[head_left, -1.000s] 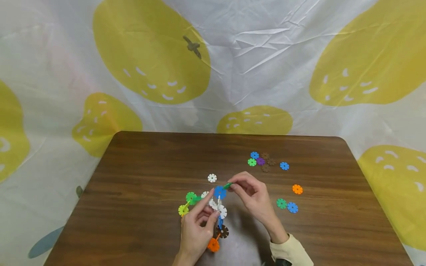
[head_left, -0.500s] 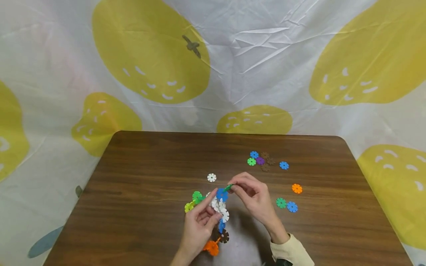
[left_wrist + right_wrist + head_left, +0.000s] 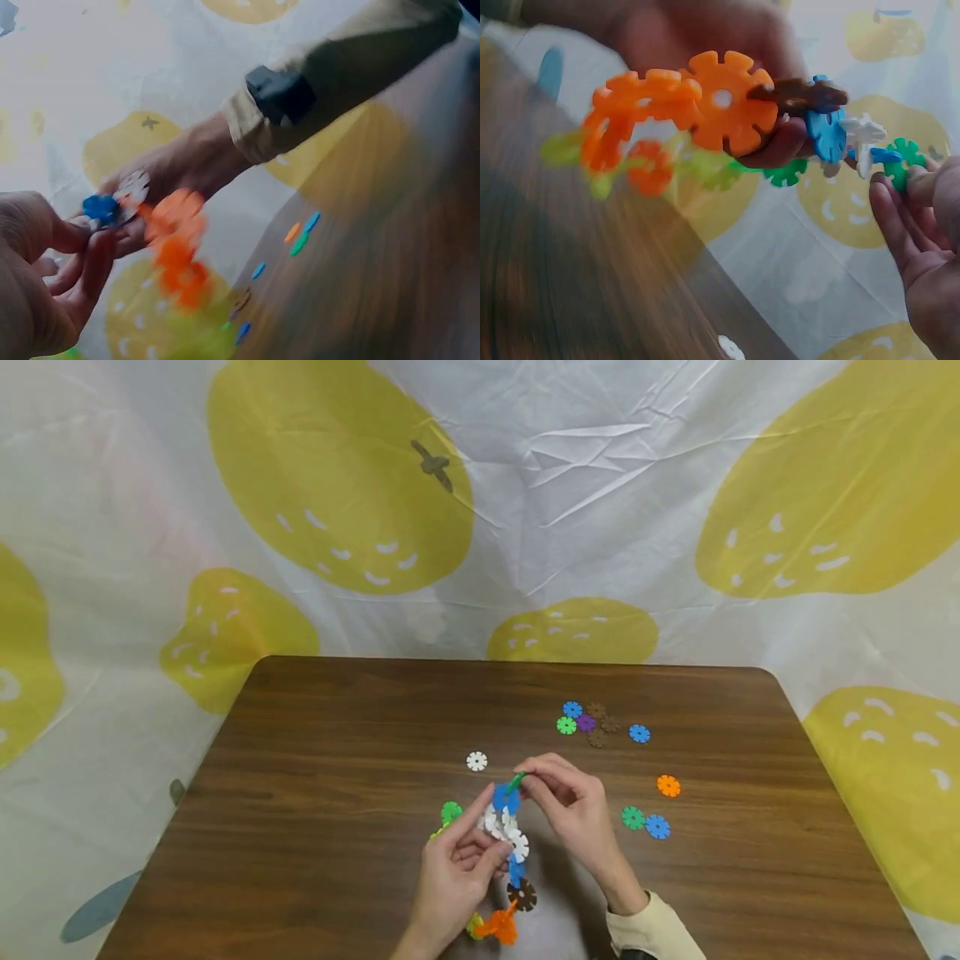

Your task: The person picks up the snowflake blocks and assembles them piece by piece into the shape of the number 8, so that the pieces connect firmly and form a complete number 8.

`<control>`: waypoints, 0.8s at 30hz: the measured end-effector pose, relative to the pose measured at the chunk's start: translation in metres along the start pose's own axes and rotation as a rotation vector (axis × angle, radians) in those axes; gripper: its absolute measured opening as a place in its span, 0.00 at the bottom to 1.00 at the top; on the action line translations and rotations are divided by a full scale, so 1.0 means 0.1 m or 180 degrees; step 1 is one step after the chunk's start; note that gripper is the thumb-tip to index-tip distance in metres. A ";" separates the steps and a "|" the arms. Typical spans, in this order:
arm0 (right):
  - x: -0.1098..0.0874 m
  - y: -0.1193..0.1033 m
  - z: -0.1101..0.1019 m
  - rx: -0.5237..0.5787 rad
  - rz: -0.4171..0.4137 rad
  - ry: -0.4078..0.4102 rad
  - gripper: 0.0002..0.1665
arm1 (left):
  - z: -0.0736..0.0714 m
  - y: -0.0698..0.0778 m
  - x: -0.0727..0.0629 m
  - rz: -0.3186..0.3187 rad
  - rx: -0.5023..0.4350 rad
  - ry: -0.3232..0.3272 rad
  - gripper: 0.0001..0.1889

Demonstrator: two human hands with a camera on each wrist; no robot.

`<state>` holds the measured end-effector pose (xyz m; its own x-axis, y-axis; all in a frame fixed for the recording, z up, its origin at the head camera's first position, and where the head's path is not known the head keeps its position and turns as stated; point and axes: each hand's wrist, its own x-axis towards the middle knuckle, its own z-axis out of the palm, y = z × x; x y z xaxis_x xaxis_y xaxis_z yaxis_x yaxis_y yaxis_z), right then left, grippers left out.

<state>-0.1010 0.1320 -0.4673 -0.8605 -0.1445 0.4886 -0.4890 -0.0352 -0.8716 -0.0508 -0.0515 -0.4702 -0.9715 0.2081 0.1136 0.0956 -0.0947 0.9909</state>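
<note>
- L hand clamped on disc chain w/ thumb & fingers, idx straight
- R hand pinches green disc, touching chain's blue disc
- Loose white disc on tabletop

2 hands, 1 joined chain and 1 pinched green disc share 1 table with 11 loose discs: 3 blue, 3 brown, 2 green, 1 white, 1 purple and 1 orange.

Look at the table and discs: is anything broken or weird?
Nothing stands out, though tiny cracks wouldn't show. The loose discs lie on the table. The left hand holds the linked discs; the right hand pinches a green disc.
</note>
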 end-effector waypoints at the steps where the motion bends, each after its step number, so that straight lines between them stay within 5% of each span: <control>1: 0.00 0.01 -0.01 0.0079 0.0117 -0.0017 0.10 | -0.01 0.02 0.00 -0.0013 0.0072 -0.0050 0.34; 5: 0.01 0.05 -0.03 0.0466 0.0619 -0.0107 0.09 | -0.11 0.15 -0.02 0.0063 0.0529 -0.0245 0.37; 12: 0.01 0.15 -0.06 0.0836 0.0756 -0.0255 0.09 | -0.36 0.29 0.22 0.0941 0.1601 0.0097 0.13; 14: 0.00 0.17 -0.06 0.0881 0.0773 -0.0363 0.09 | -0.38 0.26 0.32 0.0874 0.1530 -0.0162 0.10; 18: 0.01 0.19 -0.02 0.0881 0.0843 -0.0565 0.15 | -0.36 0.18 0.42 0.0328 0.1087 -0.0716 0.09; 24: 0.02 0.18 0.01 0.0839 0.0998 -0.0555 0.18 | -0.30 0.11 0.42 0.0091 0.0898 -0.0554 0.08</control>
<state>-0.1119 0.1302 -0.4822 -0.9133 -0.3521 0.2047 -0.1357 -0.2107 -0.9681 -0.0974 -0.0734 -0.4568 -0.9182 0.3747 0.1283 0.2023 0.1652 0.9653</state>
